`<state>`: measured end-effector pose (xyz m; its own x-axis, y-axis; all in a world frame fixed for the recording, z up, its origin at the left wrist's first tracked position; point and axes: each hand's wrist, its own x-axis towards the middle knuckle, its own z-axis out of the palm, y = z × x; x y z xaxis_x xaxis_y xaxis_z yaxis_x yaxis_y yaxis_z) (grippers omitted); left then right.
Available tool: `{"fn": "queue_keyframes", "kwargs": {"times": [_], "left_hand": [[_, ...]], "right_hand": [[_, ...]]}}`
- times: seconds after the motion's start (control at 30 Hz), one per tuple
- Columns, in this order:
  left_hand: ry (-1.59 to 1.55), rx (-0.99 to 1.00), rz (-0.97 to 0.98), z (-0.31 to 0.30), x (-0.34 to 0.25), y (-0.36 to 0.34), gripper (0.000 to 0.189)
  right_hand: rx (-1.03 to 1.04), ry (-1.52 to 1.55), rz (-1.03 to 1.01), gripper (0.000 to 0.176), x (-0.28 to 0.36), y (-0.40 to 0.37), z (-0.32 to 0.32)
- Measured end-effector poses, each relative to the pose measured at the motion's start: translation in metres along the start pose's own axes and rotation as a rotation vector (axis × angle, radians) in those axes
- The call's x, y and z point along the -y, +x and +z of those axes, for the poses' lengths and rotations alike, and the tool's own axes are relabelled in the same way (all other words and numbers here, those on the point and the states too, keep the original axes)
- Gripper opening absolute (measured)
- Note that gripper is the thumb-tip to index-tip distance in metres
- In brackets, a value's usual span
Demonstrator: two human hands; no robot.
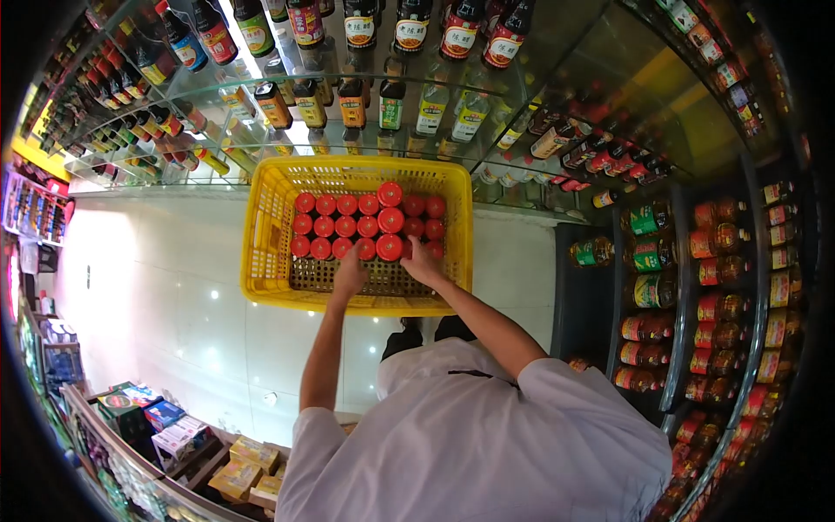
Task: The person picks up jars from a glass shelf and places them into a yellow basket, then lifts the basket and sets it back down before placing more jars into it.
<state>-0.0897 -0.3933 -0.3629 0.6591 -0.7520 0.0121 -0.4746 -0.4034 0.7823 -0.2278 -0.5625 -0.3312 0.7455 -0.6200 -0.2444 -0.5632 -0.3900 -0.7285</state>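
Several red-lidded jars point(345, 226) stand upright in rows inside a yellow plastic basket point(254, 228). Three lids in one column look larger and higher than their neighbours; the nearest is a red-lidded jar point(390, 248). My right hand point(424, 264) is closed at the right side of that jar, with thumb and fingers bent against it. At the front row, my left hand point(350, 274) reaches down beside another red-lidded jar point(366, 250). Its fingertips are partly hidden, so its grip does not show clearly.
Glass shelves point(330, 80) with dark sauce and vinegar bottles point(361, 24) rise behind the basket. Black racks of oil bottles point(648, 328) stand at the right. Boxes point(235, 478) fill a bin at lower left. Pale tiled floor point(191, 287) lies left of the basket.
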Motion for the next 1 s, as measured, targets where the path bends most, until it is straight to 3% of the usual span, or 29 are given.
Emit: {"fn": "queue_keyframes", "kwargs": {"times": [0.07,0.13,0.2,0.27,0.33,0.4,0.47,0.6,0.73,0.93,1.0], "left_hand": [[-0.065,0.243,-0.126,0.022,0.006,0.007,0.067],[-0.046,0.184,-0.062,0.035,0.004,0.006,0.068],[-0.021,0.126,0.000,0.042,-0.003,0.004,0.069],[0.029,0.218,-0.240,0.037,-0.018,0.008,0.075],[0.069,0.166,-0.225,0.041,-0.013,0.007,0.076],[0.112,0.117,-0.208,0.036,-0.016,0.007,0.078],[0.169,0.181,-0.284,0.023,-0.032,0.008,0.080],[0.083,0.196,-0.183,0.018,-0.025,0.007,0.082],[0.201,0.231,-0.114,0.006,-0.024,0.001,0.085],[0.287,0.175,0.081,-0.041,-0.081,-0.020,0.085],[0.259,0.110,0.120,-0.058,-0.096,-0.024,0.079]], "right_hand": [[0.139,0.082,0.019,0.065,0.011,0.001,-0.002],[0.148,0.031,0.035,0.061,0.014,0.001,0.000],[0.040,0.101,-0.074,0.054,0.008,0.001,0.010],[-0.018,0.082,-0.154,0.053,-0.001,0.001,0.021],[-0.083,0.067,-0.241,0.051,-0.014,0.006,0.034],[0.053,0.282,-0.114,0.055,-0.027,0.011,0.047],[0.047,0.284,-0.086,0.051,-0.010,0.000,0.035],[-0.021,0.267,-0.087,0.047,-0.006,-0.005,0.040],[0.025,0.314,-0.066,0.046,0.000,-0.018,0.033],[0.066,0.345,0.062,0.044,0.028,-0.037,0.021],[0.025,0.584,0.048,0.043,0.044,-0.043,0.015]]}}
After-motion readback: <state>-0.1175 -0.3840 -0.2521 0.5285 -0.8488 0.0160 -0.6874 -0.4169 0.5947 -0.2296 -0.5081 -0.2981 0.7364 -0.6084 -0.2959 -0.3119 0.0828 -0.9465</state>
